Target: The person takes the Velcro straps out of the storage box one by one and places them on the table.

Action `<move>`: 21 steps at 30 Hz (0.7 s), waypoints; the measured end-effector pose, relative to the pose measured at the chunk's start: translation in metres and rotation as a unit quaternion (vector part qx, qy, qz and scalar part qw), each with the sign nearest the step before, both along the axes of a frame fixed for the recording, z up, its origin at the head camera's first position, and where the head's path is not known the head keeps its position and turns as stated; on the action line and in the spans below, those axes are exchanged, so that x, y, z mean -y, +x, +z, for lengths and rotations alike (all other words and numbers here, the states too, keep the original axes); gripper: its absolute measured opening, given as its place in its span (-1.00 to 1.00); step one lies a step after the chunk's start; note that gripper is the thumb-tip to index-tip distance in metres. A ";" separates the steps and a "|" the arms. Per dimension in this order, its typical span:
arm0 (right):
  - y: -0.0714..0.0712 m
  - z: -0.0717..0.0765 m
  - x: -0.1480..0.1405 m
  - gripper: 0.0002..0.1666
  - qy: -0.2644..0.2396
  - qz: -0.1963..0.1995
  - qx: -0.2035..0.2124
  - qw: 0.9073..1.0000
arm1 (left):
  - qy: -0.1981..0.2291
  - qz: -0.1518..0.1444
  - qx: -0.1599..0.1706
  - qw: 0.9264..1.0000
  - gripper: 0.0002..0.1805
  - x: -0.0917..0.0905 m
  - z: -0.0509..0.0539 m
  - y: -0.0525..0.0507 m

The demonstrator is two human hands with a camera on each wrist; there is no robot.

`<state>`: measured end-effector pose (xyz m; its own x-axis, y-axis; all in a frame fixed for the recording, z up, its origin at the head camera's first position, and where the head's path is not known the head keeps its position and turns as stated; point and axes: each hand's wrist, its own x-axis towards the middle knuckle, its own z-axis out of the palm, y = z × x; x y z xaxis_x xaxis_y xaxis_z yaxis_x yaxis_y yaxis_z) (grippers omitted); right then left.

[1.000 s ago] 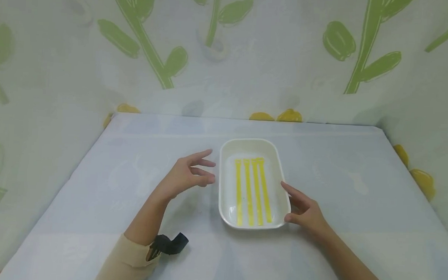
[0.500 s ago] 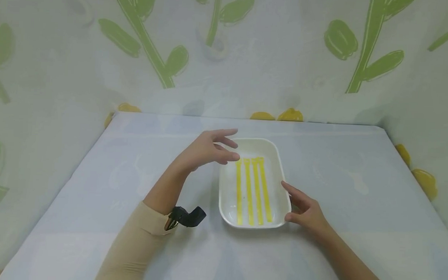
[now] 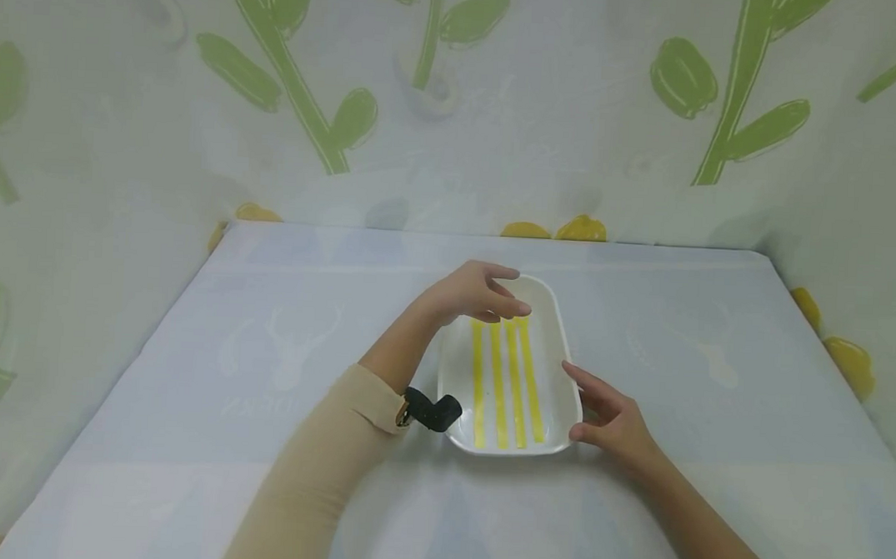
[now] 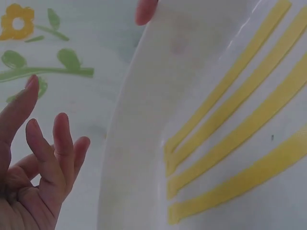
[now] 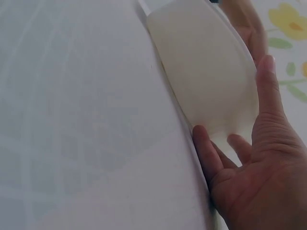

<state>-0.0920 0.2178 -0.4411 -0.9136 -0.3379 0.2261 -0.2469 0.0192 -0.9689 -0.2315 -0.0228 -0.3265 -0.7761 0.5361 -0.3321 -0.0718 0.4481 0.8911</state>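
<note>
While the right hand [image 3: 611, 422] holds the white dish's [image 3: 556, 376] side, the relaxed left hand [image 3: 477, 294] hovers at its far end.

Far left corner of the white dish [image 3: 552, 372] behind the left hand [image 3: 476, 291] in the head view

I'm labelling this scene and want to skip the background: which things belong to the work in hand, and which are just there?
Work in hand:
white tray
four yellow strips inside it
left hand, near the tray's far end
right hand, touching the tray's right side

Just there:
pale tablecloth under the tray
leaf-print backdrop
black wrist device
</note>
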 end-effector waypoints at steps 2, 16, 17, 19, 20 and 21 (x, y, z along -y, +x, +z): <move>0.000 0.000 0.000 -0.13 0.004 -0.002 -0.002 1.000 | -0.014 0.004 0.007 1.000 -0.15 -0.007 -0.006 -0.002; -0.001 0.001 0.001 -0.14 0.027 -0.011 0.016 0.999 | -0.012 0.143 0.052 0.988 -0.18 -0.032 -0.056 0.000; -0.001 0.001 0.002 -0.14 0.025 -0.011 0.017 0.999 | -0.020 0.147 0.042 0.988 -0.19 -0.032 -0.058 0.000; -0.001 0.001 0.002 -0.14 0.028 -0.013 0.019 0.999 | -0.027 0.148 0.023 0.988 -0.20 -0.032 -0.062 0.001; -0.001 0.001 0.002 -0.14 0.034 -0.016 0.020 0.999 | -0.035 0.145 0.012 0.989 -0.20 -0.033 -0.063 0.002; -0.001 0.001 0.002 -0.14 0.039 -0.020 0.022 0.999 | -0.044 0.140 0.000 0.989 -0.20 -0.033 -0.065 0.002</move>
